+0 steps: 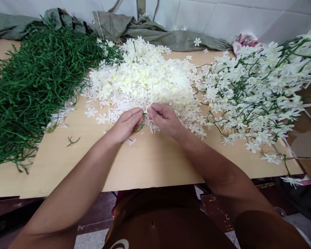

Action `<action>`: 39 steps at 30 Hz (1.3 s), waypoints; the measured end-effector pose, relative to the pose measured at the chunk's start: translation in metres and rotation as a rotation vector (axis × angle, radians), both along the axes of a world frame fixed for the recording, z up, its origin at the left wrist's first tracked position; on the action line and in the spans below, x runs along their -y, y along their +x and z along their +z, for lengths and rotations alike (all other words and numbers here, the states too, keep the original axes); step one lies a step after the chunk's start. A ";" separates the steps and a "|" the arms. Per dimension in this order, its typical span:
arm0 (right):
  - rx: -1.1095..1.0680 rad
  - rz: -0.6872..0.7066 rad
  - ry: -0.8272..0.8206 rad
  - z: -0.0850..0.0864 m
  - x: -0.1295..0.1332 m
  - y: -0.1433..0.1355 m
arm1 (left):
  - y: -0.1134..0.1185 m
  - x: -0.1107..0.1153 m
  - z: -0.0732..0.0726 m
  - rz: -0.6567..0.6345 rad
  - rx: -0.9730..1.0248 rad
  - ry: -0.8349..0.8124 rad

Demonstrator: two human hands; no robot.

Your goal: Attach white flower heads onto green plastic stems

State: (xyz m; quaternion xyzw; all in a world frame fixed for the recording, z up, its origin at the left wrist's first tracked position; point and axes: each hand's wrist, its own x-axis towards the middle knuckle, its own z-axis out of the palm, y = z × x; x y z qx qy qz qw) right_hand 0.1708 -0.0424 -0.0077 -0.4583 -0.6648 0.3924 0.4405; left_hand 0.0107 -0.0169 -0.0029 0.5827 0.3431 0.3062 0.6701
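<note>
A green stem (140, 127) is pinched between left hand (126, 123) and right hand (164, 119) before the flower pile (142, 76); seating a blossom is judged next, requiring fine alignment.

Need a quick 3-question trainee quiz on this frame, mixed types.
1. True or false: the green stems are piled to the left of the loose flowers.
2. What do both hands pinch? A) a green stem B) scissors C) tape
3. Fill in: the finished sprays lie on the ___ side of the table.

Key: 1 true. 2 A: left hand and right hand meet on one small stem. 3 right.
</note>
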 end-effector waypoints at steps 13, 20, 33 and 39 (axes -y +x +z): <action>-0.015 0.001 0.040 0.000 0.000 0.003 | -0.005 -0.003 -0.006 0.041 0.034 0.008; 0.102 -0.032 0.100 -0.001 0.000 0.002 | -0.005 -0.001 -0.002 -0.003 -0.016 0.030; 0.155 -0.041 0.091 -0.011 -0.001 0.000 | 0.001 -0.003 -0.009 0.007 0.008 0.056; 0.026 -0.019 0.030 -0.016 0.000 -0.006 | 0.002 -0.002 -0.012 0.028 0.010 0.058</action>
